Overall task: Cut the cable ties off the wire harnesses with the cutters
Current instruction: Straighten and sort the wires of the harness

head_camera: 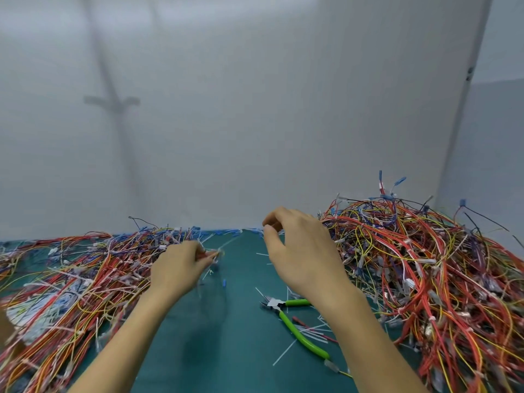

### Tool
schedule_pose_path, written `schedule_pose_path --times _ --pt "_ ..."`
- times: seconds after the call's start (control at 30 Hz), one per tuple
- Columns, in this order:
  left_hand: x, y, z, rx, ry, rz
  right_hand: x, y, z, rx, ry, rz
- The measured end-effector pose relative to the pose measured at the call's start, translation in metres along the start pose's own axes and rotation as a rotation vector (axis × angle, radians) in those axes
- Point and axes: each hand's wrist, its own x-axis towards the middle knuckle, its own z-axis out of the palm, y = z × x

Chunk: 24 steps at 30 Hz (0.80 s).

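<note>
Just left of the frame's centre, the left hand (181, 269) is pinching a small wire harness (217, 254) between thumb and fingertips. The harness is blurred, so whether a cable tie is sitting on it cannot be told. The right hand (300, 251) is hovering right of centre above the green mat (241, 350), its fingers loosely curled and its thumb close to the forefinger, with nothing showing between them. The cutters (283, 309) are lying on the mat below that hand's wrist in the lower middle of the frame, green handles trailing toward the lower right, and no hand is touching them. A spread heap of wires (71, 273) is filling the lower left, and a taller heap (425, 265) is rising at the right. White tie offcuts (285, 351) are littering the mat around the tool. The main risk from here is probably in the reach: the forearm is crossing over the cutters, so the hand will be groping partly blind, and loose wire ends beside the handles could be snagging on the way up. A thin tie lying tight against the insulation is also likely inviting a nicked wire if the blades are going in at a poor angle. The offcuts could be getting mixed into either heap.
</note>
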Motion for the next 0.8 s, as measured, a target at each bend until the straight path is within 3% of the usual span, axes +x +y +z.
schedule_pose_path --times 0.1,0.17,0.27,0.47,0.57,0.67,0.8 --pt "0.004 0.025 -0.015 -0.478 0.091 -0.023 0.003 0.005 0.009 0.02 -0.075 0.09" --pt "0.001 0.045 -0.027 -0.789 0.074 0.003 0.005 0.006 0.014 0.165 -0.112 0.156" --pt "-0.008 0.074 -0.037 -1.042 0.022 0.073 0.008 0.007 0.018 0.387 -0.078 0.213" --pt "-0.019 0.11 -0.032 -1.116 -0.132 0.26 0.015 0.02 0.006 0.793 0.189 0.357" --pt "-0.022 0.108 -0.021 -0.887 -0.046 0.361 0.016 0.032 -0.002 0.78 0.15 0.331" --pt "-0.027 0.102 -0.013 -0.888 -0.033 0.26 0.019 0.04 -0.011 0.771 0.192 0.28" --pt "-0.022 0.083 -0.012 -0.884 -0.364 0.187 0.018 0.042 -0.023 0.824 0.184 0.196"
